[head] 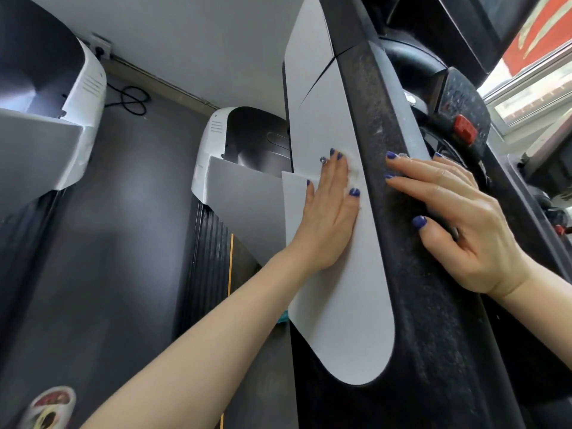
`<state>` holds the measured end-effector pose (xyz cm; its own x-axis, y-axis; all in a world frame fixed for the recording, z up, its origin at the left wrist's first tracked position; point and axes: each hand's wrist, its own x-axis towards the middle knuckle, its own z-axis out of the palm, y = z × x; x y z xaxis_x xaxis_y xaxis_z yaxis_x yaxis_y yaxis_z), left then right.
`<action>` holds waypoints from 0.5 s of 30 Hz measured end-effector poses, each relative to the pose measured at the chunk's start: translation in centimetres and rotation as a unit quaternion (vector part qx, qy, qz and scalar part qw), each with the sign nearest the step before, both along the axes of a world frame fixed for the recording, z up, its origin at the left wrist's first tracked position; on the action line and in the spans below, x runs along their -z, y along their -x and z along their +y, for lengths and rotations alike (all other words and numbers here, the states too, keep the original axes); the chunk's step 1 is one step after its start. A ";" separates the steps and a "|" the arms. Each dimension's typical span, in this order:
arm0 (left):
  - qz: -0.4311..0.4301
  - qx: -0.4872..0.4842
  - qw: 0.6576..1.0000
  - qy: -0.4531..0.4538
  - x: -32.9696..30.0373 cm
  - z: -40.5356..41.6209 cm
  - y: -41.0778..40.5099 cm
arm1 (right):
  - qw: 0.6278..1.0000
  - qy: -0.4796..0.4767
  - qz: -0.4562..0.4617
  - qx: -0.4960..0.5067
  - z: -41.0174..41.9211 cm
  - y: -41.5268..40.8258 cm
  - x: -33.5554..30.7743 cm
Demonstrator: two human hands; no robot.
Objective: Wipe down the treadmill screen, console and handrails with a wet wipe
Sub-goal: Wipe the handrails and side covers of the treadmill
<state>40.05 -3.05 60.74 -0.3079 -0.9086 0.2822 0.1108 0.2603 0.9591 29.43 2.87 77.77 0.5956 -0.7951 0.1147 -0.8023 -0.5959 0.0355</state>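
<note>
Two hands lie on the treadmill's side rail. The left hand (331, 209) is flat, fingers straight and close together, pressing a white wet wipe (354, 178) against the grey side panel (349, 320); only a crumpled edge of the wipe shows by the fingertips. The right hand (458, 224) rests open across the black, dusty handrail (411, 289), fingers spread, thumb hanging on the near side. A red clip (465, 129) sits on the console (464, 97) beyond.
</note>
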 end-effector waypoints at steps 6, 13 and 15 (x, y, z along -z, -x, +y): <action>-0.005 0.048 0.998 0.040 0.8 12.2 -1.7 | 1.000 0.009 0.001 0.005 0.1 0.2 -0.1; -0.017 0.021 1.000 -0.016 -0.4 7.2 -0.5 | 1.000 0.007 0.004 0.006 -0.1 0.2 0.1; -0.004 0.003 0.999 -0.033 -1.5 4.1 -0.1 | 1.000 0.010 0.000 0.008 -0.1 0.2 0.2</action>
<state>40.13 1.02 62.29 -0.3146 -0.9235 0.2194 0.1036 0.1963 0.9751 29.22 2.78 77.58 0.5835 -0.8015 0.1307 -0.8112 -0.5830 0.0463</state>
